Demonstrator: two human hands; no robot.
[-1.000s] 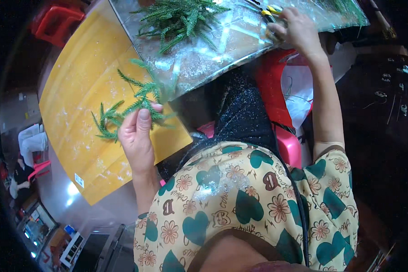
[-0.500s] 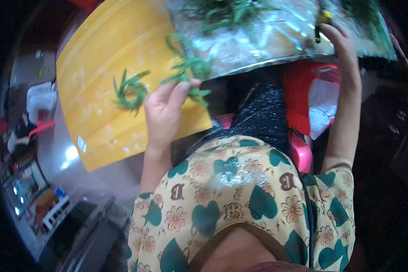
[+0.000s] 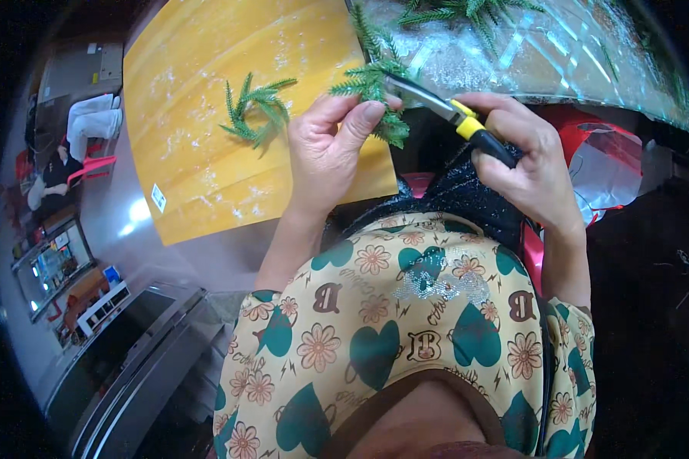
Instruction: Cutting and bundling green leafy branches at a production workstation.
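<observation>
L side: board (image 3: 199, 153), w/ sprig ring (image 3: 268, 96) lying on it, L of both hands; sticker (image 3: 158, 198) on board nr its lower L corner. Up R, alongside board's R edge: counter (image 3: 505, 69); can't tell if touching. On counter, nr top of view: pile of sprigs (image 3: 475, 11). At ctr, above board's R edge: left hand (image 3: 325, 157), w/ sprig (image 3: 371, 76) in its fingers. To the R, in front of counter's near edge: right hand (image 3: 532, 157), w/ pliers (image 3: 478, 136) in it, tips pointing L & overlapping sprig in view. R of right hand, below counter's edge: bag (image 3: 605, 164). Far L, beyond board, on floor (image 3: 122, 210): chair (image 3: 92, 167).
</observation>
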